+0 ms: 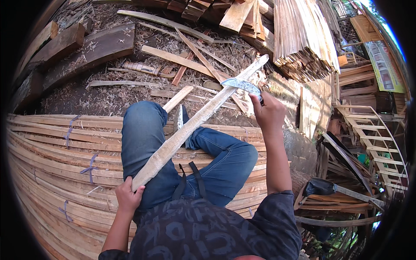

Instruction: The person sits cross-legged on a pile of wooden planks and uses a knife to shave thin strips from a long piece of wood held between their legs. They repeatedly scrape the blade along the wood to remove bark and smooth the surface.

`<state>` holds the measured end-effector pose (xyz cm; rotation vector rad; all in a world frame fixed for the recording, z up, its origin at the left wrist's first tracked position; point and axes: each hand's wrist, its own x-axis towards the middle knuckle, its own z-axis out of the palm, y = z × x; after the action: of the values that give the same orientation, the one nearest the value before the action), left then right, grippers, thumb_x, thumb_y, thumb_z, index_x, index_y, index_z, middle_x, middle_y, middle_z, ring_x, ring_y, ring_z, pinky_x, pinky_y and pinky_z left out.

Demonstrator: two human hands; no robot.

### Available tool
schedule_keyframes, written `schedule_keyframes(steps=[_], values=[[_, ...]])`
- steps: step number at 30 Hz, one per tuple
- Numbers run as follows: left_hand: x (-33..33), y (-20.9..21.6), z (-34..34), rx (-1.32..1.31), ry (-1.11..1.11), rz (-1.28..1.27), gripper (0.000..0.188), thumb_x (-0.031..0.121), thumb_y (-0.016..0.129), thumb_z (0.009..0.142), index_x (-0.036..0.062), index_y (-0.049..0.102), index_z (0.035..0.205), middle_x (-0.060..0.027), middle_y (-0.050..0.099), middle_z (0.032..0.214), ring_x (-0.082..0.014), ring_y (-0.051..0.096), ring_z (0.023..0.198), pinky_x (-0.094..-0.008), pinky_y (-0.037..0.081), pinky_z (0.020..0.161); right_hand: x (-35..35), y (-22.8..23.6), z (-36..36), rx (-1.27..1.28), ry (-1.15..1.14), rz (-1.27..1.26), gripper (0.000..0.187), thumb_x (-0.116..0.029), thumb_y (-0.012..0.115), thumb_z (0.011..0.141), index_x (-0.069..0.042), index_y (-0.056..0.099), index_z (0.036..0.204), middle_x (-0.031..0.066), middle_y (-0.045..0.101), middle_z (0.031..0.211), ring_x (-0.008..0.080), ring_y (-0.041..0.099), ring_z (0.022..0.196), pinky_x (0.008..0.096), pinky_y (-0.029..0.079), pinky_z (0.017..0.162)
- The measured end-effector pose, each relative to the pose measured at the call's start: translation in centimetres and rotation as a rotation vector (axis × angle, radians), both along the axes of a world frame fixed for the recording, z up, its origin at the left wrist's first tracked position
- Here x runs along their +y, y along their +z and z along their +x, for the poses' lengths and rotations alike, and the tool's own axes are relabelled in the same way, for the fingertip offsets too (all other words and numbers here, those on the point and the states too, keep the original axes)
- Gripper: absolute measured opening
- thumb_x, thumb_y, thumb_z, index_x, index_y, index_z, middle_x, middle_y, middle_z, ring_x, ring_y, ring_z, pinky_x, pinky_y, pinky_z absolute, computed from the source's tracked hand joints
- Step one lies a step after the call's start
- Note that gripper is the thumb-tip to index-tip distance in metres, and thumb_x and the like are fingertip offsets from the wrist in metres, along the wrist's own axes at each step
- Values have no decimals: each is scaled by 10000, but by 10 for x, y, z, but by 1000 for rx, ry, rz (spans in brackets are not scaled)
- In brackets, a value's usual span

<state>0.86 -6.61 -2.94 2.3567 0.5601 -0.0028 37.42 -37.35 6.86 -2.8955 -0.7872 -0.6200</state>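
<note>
A long, rough-surfaced pale wooden strip [195, 123] slants across my lap, from my left thigh up to the far right. My left hand [127, 197] is closed around its near end. My right hand [269, 113] grips the handle of a large curved knife [241, 84], most of the handle being hidden in the fist. The blade, whitish and stained, lies across the strip toward its far end and appears to touch it. Beyond the blade, the strip's tip [261, 60] reaches over the ground.
I sit on bundled wooden strips [52, 173] tied with purple cord. Shavings and loose sticks [175, 60] cover the ground ahead, with a banded wooden sheath-like piece [147, 68] among them. Dark beams [93, 52] lie left; stacked slats [303, 39] and a ladder [376, 143] stand right.
</note>
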Motion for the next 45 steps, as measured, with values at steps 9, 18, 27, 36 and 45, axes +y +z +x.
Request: schedule_keyframes(steps=[9,18,27,36,45], values=[[0,-4,-7,-19,-20,-10,678,676,561,794,21,428,677,-194,452,536,-410,525,533,-436,375,465,-29,13,42,194,-437,289,565,-479,447,971,-27,555,650,138,510,508,343,516,482,429,406,486],[4,-8,-7,-11,-13,5,688,692,595,757,24,455,669,-189,457,537,-394,518,513,-419,367,450,-40,-43,-1,420,-318,502,611,-456,445,984,16,460,596,106,399,458,205,409,442,358,351,476],[18,6,3,24,-90,-46,559,477,793,660,29,460,637,-176,474,507,-388,531,489,-403,393,454,-6,-84,-115,595,-253,1015,546,-423,499,977,-44,453,586,30,374,466,124,334,410,281,286,416],[9,10,13,17,-102,-1,523,432,799,676,29,468,637,-188,506,530,-400,550,520,-411,412,466,-21,-2,-46,169,-153,-28,548,-560,579,858,-81,535,595,91,526,477,279,561,429,377,417,410],[6,16,12,55,-85,60,518,436,794,680,30,476,636,-187,500,516,-399,552,516,-418,416,466,-19,-11,-32,133,-89,-114,538,-548,552,883,-83,539,613,83,542,487,256,571,425,358,420,389]])
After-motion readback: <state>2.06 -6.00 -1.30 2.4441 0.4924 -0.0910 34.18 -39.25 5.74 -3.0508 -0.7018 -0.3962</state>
